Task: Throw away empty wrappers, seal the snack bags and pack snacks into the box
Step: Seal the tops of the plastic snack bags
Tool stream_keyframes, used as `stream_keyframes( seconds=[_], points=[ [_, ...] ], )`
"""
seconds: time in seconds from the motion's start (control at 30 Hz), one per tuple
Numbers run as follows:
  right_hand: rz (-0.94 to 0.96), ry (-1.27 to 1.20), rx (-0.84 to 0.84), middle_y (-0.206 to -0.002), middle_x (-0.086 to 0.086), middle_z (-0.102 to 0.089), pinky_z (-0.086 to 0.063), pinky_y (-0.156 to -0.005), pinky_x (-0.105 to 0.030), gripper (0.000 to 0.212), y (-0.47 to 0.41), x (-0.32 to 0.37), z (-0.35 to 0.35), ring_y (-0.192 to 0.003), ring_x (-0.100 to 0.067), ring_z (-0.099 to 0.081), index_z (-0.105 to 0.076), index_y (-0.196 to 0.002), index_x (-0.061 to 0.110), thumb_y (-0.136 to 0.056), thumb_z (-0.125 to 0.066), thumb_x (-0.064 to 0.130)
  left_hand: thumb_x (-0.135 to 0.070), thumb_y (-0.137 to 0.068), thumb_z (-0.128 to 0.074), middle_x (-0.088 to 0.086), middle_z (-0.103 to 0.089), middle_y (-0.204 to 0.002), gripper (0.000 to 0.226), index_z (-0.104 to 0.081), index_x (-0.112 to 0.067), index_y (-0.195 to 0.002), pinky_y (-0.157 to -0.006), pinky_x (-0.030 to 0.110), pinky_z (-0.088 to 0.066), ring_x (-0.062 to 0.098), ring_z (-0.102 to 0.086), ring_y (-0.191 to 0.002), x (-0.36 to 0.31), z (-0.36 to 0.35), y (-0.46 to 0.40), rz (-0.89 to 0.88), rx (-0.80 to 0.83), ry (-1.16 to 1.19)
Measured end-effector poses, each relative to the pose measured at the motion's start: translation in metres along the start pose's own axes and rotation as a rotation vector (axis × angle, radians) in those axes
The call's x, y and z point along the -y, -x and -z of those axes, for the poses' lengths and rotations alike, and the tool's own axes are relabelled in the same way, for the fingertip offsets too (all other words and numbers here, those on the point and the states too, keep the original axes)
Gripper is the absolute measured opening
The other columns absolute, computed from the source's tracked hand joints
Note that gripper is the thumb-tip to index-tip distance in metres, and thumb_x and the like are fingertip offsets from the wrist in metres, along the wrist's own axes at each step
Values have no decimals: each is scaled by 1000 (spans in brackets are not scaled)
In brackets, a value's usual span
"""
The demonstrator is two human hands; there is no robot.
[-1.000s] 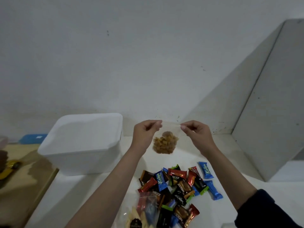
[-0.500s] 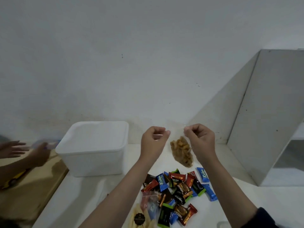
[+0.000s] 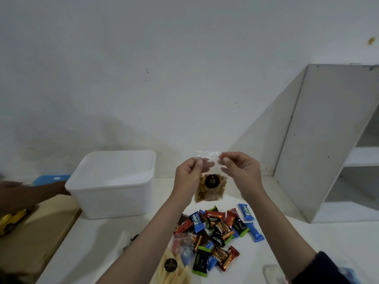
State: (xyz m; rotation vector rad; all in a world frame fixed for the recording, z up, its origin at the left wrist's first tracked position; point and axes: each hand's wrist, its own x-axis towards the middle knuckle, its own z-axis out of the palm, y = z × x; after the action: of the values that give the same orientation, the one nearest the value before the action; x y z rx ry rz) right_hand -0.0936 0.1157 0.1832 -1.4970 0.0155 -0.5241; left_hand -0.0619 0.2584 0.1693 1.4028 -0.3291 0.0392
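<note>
Both hands hold up a clear snack bag (image 3: 210,187) of brown chips with a round black sticker, above the white table. My left hand (image 3: 189,175) pinches the bag's top edge at its left end. My right hand (image 3: 239,171) pinches the same edge at its right end. The bag hangs between them. A white plastic box (image 3: 111,183) stands open to the left. Below the bag lies a pile of several small wrapped snacks (image 3: 219,230) in blue, red, green and black. A second clear bag of pale sticks (image 3: 176,265) lies at the near edge.
A white shelf unit (image 3: 332,140) stands at the right. Another person's arm (image 3: 26,193) reaches in at far left over a wooden surface (image 3: 34,238) with a yellow toy car (image 3: 11,221). A blue lid (image 3: 51,179) lies behind the box.
The view has tilted up. The bag has turned so its black sticker faces me, and both hands have shifted along its top edge. The other person's arm has reached further in.
</note>
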Motion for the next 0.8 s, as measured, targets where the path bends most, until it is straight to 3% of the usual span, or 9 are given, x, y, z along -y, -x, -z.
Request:
stream_keyframes(
  seconds=[0.07,0.13,0.23,0.3,0.5,0.8],
  points=[
    [-20,108,-164,-99,1,-67,-56,-75,-29,18,-4,-2,0,-89,-16,-64,-67,-101,20,-83,-70,18,-12,-99,-44,5,-74,-90,25,-68,-12,-94,-77,23,-52,12,-69,-82,-2,4,0,5,7,33],
    [-77,156,-144,-99,5,-66,-51,-74,-25,23,-7,-2,1,-88,-12,-61,-66,-103,21,-81,-72,26,-13,-100,-42,4,-75,-84,27,-68,-12,-93,-77,27,-52,13,-69,-79,-5,7,-1,19,22,60],
    [-120,56,-51,-81,-1,-68,-50,-69,-26,4,-6,3,-3,-79,-14,-63,-69,-83,15,-85,-68,19,-14,-100,-41,1,-74,-77,28,-67,-14,-91,-72,26,-50,10,-68,-74,-10,10,-1,39,31,87],
    [-94,28,-45,-75,-3,-67,-53,-66,-26,8,-5,4,-5,-74,-13,-63,-68,-78,14,-86,-66,15,-16,-99,-44,2,-74,-79,24,-67,-14,-93,-75,30,-50,11,-69,-75,-12,12,-2,47,30,78],
    [-15,-5,-26,-74,-5,-66,-54,-59,-20,8,-5,7,-12,-68,-8,-64,-67,-79,12,-86,-65,9,-15,-93,-56,-4,-73,-79,11,-65,-12,-90,-77,32,-53,8,-68,-76,-18,12,-5,3,9,-17],
    [37,-58,88,-78,-3,-65,-58,-67,-28,17,0,15,-16,-75,-12,-64,-65,-92,13,-80,-69,1,-10,-92,-57,-2,-69,-72,11,-63,-7,-84,-73,18,-52,3,-65,-68,-20,21,-11,-117,-89,-135]
  ],
)
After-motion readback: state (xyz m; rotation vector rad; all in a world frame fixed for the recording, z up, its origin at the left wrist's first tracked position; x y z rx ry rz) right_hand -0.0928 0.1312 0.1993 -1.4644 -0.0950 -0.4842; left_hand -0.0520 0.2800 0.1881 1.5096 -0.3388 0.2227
